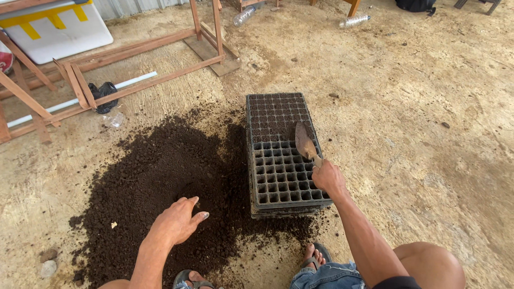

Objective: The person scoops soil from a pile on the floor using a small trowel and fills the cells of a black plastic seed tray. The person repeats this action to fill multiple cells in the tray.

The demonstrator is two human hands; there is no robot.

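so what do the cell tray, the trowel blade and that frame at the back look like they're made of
Cell tray: probably thin black moulded plastic, matte; several seem stacked, judging by the layered edges at the near end.
Trowel blade, held in the right hand: looks like metal, dull brown, maybe rusty or soil-coated.
Frame: reddish-brown wooden battens, apparently unpainted.

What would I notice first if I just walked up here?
Probably the big dark soil pile spread on the sandy floor, with the left hand resting on it. Right beside it sits a stack of black seedling trays, where the right hand holds a small trowel over the cells.
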